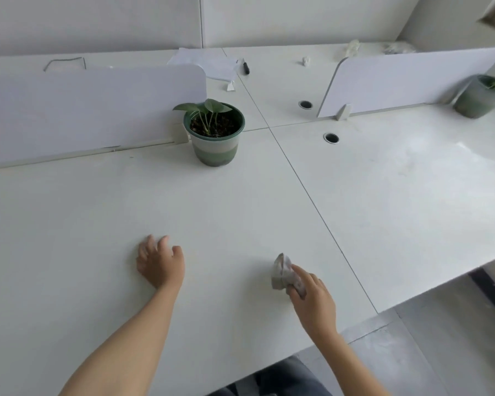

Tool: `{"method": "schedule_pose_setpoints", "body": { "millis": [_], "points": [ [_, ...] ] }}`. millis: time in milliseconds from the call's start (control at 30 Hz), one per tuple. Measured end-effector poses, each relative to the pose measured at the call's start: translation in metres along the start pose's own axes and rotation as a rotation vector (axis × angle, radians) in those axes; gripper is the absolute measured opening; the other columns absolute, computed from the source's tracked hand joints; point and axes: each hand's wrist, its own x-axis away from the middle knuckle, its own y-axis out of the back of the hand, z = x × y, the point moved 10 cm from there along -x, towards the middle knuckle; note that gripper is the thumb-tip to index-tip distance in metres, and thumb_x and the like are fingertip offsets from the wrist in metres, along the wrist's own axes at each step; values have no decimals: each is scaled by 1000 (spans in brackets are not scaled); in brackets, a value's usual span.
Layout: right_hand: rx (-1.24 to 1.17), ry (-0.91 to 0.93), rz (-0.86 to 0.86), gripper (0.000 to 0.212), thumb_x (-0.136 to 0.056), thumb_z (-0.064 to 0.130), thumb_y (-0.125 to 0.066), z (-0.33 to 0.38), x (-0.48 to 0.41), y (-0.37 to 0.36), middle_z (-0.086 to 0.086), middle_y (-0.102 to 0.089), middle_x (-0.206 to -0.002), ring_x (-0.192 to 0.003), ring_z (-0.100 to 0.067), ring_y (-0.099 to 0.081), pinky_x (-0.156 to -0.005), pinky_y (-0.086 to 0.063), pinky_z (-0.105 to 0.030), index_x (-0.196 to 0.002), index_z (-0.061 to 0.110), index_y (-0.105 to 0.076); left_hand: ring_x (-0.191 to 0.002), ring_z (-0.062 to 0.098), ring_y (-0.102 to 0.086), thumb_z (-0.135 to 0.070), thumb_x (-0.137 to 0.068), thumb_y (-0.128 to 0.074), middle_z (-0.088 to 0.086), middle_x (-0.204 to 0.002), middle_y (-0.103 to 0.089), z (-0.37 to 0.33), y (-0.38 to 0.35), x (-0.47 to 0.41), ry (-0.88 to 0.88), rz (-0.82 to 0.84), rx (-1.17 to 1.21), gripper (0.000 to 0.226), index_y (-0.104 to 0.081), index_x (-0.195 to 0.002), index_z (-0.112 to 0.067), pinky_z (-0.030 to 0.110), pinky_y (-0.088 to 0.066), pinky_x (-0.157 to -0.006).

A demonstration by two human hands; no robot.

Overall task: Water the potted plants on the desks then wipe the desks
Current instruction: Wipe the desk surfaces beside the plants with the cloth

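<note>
Wiping underway: R hand (312,304) grips wadded cloth (283,271) on near desk (97,224), L hand (160,264) rests, fingers relaxed; watering of potted plant (214,132) prob. done.

readable text: none | papers (209,65) at back: too blurred to read | brands, numbers: none legible

Free surface (97,224) lies ahead of the left hand (160,264) and right hand (312,298). Farther ahead stand a potted plant (214,132) and, left of it, an upright divider panel (83,110).
</note>
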Motion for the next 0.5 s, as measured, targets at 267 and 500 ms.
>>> {"method": "schedule_pose_setpoints", "body": {
  "millis": [267, 500],
  "points": [
    [-195, 134, 157, 29, -80, 18, -57, -6, 1, 13, 7, -66, -93, -89, -17, -59, -74, -49, -33, -108, 23, -58, -116, 29, -51, -4, -91, -44, 13, -123, -60, 1, 54, 92, -40, -99, 392, 32, -56, -121, -4, 36, -38, -96],
    [-309, 298, 318, 28, -80, 15, -62, -14, 21, 22, 18, -58, -77, -76, -11, -57, -68, -46, -26, -99, 33, -52, -82, 21, -61, -39, -76, -39, 8, -87, -66, 20, 53, 221, 54, -144, 502, 53, -55, -117, -8, 22, -41, -81]
  ]
}}
